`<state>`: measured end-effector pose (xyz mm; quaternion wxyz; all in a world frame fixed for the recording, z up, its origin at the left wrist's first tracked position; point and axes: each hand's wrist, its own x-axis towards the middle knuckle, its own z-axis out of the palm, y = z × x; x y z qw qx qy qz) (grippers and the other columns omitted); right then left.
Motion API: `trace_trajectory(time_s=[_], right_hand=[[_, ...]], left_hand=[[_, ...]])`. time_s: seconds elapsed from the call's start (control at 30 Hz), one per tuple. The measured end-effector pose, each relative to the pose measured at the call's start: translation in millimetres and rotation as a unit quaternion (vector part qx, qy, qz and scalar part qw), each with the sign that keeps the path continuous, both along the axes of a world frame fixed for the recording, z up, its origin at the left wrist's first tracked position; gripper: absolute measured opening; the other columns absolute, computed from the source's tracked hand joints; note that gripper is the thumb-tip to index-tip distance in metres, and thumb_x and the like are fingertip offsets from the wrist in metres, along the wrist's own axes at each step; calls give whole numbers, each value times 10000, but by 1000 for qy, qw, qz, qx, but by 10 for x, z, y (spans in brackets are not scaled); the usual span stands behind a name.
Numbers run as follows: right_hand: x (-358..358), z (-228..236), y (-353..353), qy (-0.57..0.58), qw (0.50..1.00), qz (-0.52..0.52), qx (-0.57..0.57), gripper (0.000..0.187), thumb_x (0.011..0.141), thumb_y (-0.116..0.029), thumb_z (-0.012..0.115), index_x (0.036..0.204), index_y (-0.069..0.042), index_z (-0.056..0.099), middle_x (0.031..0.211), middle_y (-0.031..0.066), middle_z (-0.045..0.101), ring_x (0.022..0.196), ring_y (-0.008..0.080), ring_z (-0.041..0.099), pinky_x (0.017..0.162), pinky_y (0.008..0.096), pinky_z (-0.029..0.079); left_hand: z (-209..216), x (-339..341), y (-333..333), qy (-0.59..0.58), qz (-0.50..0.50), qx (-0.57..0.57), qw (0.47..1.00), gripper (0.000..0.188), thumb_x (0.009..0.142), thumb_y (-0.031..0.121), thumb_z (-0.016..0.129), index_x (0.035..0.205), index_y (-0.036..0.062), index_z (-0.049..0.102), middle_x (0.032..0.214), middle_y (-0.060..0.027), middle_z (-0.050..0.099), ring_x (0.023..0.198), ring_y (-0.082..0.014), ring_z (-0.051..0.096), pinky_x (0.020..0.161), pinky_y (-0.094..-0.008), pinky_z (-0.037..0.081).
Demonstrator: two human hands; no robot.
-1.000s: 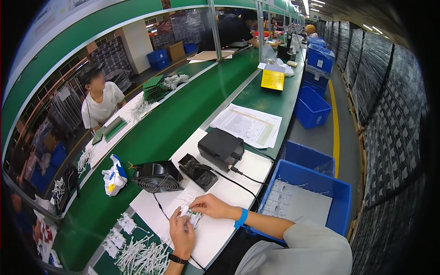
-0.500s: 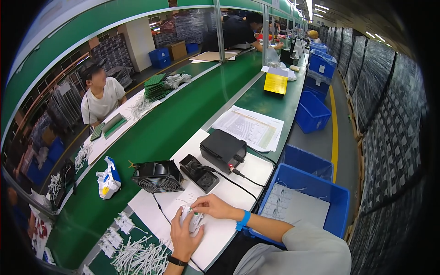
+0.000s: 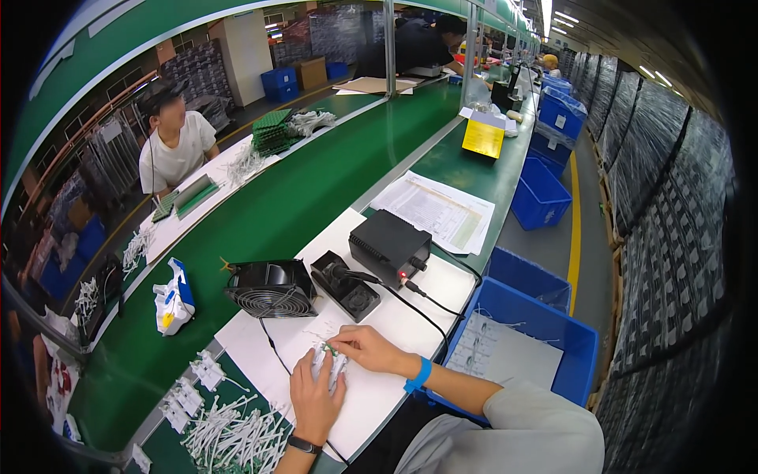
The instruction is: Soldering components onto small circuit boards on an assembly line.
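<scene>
A small white plastic housing lies on the white board in front of me, with a bit of green at its top. My left hand is closed around its left side, fingers along it and thumb at the near side. From the right, my right hand pinches at the housing's top edge beside the green piece. What sits between those fingertips is hidden. Thin pale wires stick out just beyond them. Left of my left hand lie a pile of white cable leads and several similar white housings.
Beyond my hands stand a black fan, a soldering iron stand and a black power unit with cables. A blue-and-white device sits on the green belt. Blue bins stand at my right; a co-worker sits opposite.
The whole view has shifted slightly. My hands stay at the housing with nearly the same grip. The blue-and-white device has slid a little leftward along the belt.
</scene>
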<state>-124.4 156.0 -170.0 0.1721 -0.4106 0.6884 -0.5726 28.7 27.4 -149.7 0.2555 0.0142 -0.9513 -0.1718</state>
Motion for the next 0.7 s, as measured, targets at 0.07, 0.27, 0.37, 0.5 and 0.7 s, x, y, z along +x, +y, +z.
trace_trajectory(time_s=[0.07, 0.27, 0.37, 0.5, 0.7], right_hand=[[18, 30, -5, 72, 997, -18, 16, 214, 975, -168, 637, 1044, 6, 741, 872, 145, 661, 796, 294, 622, 711, 375, 489], [16, 40, 36, 201, 975, -68, 64, 277, 990, -264, 628, 944, -13, 736, 850, 143, 659, 824, 324, 628, 716, 409, 489], [23, 52, 23, 116, 989, -87, 18, 266, 990, -236, 632, 902, -3, 726, 825, 154, 641, 779, 323, 618, 683, 403, 478], [70, 270, 160, 88, 989, -102, -68, 234, 1002, -142, 610, 883, 25, 723, 693, 117, 570, 591, 167, 497, 548, 324, 387], [74, 341, 325, 14, 995, -98, -33, 319, 1024, -208, 603, 806, 4, 700, 614, 90, 523, 556, 112, 441, 527, 312, 350]], left_hand=[[28, 8, 16, -8, 4, -12, 1000, 485, 834, 195, 745, 1272, 8, 653, 1322, -237, 554, 1187, -390, 542, 971, -463, 447], [-13, 22, 25, -35, 25, -37, 998, 482, 854, 227, 724, 1274, 0, 655, 1316, -242, 548, 1183, -386, 515, 975, -464, 429], [-17, 36, 50, -36, 41, -37, 998, 495, 863, 234, 713, 1289, -7, 640, 1323, -252, 538, 1166, -395, 510, 966, -467, 427], [-58, 42, 54, -31, 65, -36, 997, 521, 865, 240, 708, 1314, -7, 619, 1328, -259, 529, 1153, -401, 508, 948, -465, 428], [-37, 67, 38, -45, 95, -19, 994, 580, 871, 257, 691, 1368, -13, 565, 1355, -268, 504, 1180, -408, 486, 957, -475, 407]])
